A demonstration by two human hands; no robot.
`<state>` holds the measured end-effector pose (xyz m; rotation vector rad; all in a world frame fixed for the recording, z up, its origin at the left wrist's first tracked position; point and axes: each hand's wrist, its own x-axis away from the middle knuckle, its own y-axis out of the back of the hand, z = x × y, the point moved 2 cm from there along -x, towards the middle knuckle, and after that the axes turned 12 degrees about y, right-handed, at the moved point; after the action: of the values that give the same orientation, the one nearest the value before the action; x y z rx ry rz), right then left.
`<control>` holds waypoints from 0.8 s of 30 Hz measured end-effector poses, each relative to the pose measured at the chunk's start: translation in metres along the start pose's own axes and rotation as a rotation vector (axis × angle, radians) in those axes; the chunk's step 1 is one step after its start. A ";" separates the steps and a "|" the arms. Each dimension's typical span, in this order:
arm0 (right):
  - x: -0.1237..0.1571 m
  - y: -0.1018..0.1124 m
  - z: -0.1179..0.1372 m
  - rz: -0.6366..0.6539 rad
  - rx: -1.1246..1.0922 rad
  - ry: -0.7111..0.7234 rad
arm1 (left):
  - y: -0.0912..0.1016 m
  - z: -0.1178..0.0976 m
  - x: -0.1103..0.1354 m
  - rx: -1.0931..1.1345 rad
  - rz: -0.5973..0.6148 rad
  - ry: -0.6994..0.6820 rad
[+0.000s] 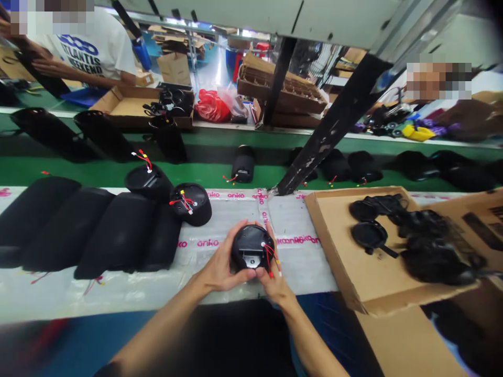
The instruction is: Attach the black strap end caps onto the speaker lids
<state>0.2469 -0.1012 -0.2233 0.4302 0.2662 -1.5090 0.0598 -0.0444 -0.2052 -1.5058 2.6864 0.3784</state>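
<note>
Both my hands are wrapped round a black speaker housing (247, 246) above the front of the table. My left hand (225, 264) grips its left side, thumb along the near rim. On the right side and near rim, my right hand (273, 277) closes round it. The housing's end faces me, showing a recess with a light metallic part and thin red and yellow wires (269, 254) with connectors. To the left stand two similar black housings, one with wires on top (192, 203) and another behind it (148, 180). Several black cylinders (118, 230) lie beside them.
A cardboard tray (334, 251) with black round parts (369, 235) and cables stands at the right. Behind the table, a green conveyor (212, 170) carries several black cylinders. A slanted black post (326, 131) rises at its edge. A co-worker in a white shirt (94, 47) is across the line.
</note>
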 end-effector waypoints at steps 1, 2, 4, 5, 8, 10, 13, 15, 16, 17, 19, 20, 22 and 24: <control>0.002 -0.011 -0.004 -0.048 0.010 0.025 | -0.004 0.001 0.002 0.012 -0.007 -0.011; 0.004 -0.020 -0.007 -0.115 0.027 0.055 | -0.007 0.002 0.003 0.023 -0.016 -0.017; 0.010 -0.033 -0.011 -0.249 0.072 0.100 | -0.015 0.004 0.004 0.035 -0.049 -0.022; 0.012 -0.038 -0.012 -0.299 0.093 0.111 | -0.019 0.006 0.004 0.034 -0.086 -0.018; 0.015 -0.047 -0.008 -0.391 0.136 0.091 | -0.031 0.007 0.003 0.018 -0.294 -0.024; 0.015 -0.050 -0.002 -0.439 0.158 0.061 | -0.039 0.005 0.003 0.023 -0.407 -0.042; 0.014 -0.053 0.009 -0.448 0.229 0.043 | -0.045 -0.001 0.008 0.024 -0.433 -0.032; 0.014 -0.053 0.014 -0.436 0.246 0.045 | -0.041 -0.008 0.012 0.021 -0.383 0.009; 0.014 -0.052 0.015 -0.440 0.237 0.050 | -0.036 -0.012 0.014 0.018 -0.342 0.037; 0.014 -0.052 0.015 -0.445 0.219 0.053 | -0.030 -0.017 0.015 0.019 -0.287 0.070; 0.014 -0.051 0.015 -0.450 0.181 0.059 | -0.015 -0.029 0.015 0.042 -0.174 0.137; 0.013 -0.051 0.014 -0.449 0.165 0.060 | -0.007 -0.036 0.013 0.057 -0.144 0.166; 0.013 -0.052 0.013 -0.443 0.144 0.057 | 0.011 -0.052 0.003 0.038 -0.146 0.228; 0.013 -0.053 0.012 -0.442 0.131 0.045 | 0.026 -0.069 -0.013 -0.097 -0.154 0.303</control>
<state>0.1942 -0.1185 -0.2236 0.5341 0.3125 -1.9589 0.0506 -0.0365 -0.1313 -1.9263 2.7780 0.2987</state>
